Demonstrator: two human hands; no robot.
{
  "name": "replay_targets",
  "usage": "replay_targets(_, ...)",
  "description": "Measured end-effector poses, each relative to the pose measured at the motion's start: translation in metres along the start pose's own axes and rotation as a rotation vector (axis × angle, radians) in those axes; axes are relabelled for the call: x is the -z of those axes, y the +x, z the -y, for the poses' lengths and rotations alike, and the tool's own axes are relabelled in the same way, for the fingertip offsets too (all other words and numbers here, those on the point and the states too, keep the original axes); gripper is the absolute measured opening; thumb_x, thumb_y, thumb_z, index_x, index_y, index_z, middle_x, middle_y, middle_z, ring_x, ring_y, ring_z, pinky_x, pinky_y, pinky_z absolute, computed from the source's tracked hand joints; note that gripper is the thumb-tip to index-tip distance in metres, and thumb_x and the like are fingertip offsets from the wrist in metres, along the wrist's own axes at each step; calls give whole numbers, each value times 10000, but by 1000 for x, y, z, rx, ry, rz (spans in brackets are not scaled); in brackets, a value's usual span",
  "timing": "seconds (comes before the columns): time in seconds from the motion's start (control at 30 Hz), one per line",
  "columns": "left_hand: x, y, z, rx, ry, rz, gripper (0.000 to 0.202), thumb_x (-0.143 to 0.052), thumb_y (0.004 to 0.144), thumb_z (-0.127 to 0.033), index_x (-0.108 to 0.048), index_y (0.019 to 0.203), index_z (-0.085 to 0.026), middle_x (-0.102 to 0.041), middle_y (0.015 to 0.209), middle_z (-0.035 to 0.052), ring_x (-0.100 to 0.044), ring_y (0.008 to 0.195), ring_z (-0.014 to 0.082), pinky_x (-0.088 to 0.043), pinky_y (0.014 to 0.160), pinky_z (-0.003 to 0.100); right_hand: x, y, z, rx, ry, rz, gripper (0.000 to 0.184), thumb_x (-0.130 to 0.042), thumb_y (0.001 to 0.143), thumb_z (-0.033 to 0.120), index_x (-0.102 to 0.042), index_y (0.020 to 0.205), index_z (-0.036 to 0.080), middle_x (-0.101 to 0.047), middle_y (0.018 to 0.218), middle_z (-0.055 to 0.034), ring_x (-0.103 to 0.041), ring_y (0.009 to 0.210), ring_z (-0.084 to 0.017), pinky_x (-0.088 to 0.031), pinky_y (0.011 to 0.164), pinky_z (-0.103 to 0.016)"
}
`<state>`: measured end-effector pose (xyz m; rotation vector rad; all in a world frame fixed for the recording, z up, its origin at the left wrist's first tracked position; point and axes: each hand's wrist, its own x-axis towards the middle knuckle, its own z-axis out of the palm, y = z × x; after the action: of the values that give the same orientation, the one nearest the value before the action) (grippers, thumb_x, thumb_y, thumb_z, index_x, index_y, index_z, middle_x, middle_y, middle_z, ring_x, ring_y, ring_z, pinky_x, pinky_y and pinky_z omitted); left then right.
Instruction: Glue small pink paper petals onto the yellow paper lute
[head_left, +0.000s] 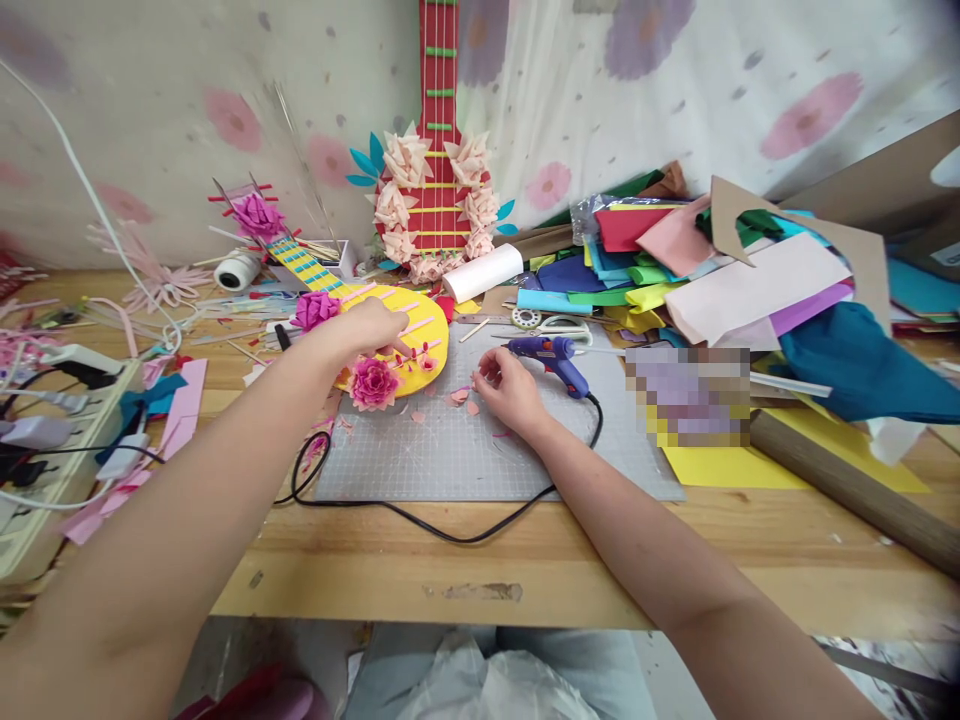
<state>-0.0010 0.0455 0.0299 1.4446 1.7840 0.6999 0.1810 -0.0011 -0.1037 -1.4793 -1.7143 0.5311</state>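
A yellow paper guitar [429, 343] lies tilted at the left of the grey cutting mat [420, 465], with pink strips and small red pieces across its body. My left hand [371, 328] rests over that body, a finger stretched down onto it beside the red pieces. Below the hand sits a large pink paper flower [374, 383]; a magenta flower [316, 310] is at the upper left of the body. Above the mat, my right hand [510, 388] has thumb and fingertips curled together near loose pink petals [459, 397]; whatever is between them is too small to make out.
A blue glue gun [551, 360] lies just behind my right hand, its black cord [465, 541] looping across the front. Scissors [566, 328] and piled coloured paper [757, 270] are at the back right. A red guitar [439, 200] stands behind; a power strip [67, 440] is left.
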Motion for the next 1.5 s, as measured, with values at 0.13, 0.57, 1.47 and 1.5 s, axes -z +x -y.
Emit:
replay_targets(0.13,-7,-34,15,122,-186,25,349,-590,644,-148,-445,958,-199,-674,791,65,-567,468,144,-379,439,242,-1,1,-2,-7,8,-6,92,-497,741,208,-464,828,214,-597,783,-8,-527,694,-145,-390,644,-278)
replay_targets(0.57,-100,-55,96,-224,-612,-108,364,-548,608,-98,-337,879,-221,-602,1064,44,-599,540,64,-528,604,255,-5,1,-5,17,43,-23,163,-497,725,181,-454,878,217,-600,788,-8,-538,702,-150,-405,640,-279)
replay_targets(1.47,-102,-44,98,-264,-718,-47,368,-489,573,-84,-357,890,-217,-498,604,-110,-599,510,101,-498,626,283,-6,-1,-3,31,13,-4,150,-484,716,165,-470,856,216,-605,779,-8,-539,686,-149,-405,646,-283)
replay_targets(1.5,-102,-44,98,-264,-721,-46,372,-489,572,-83,-360,895,-216,-500,612,-109,-597,512,97,-503,637,287,-6,-1,-3,34,15,-4,147,-484,717,167,-471,855,216,-605,779,-9,-539,686,-149,-406,646,-283)
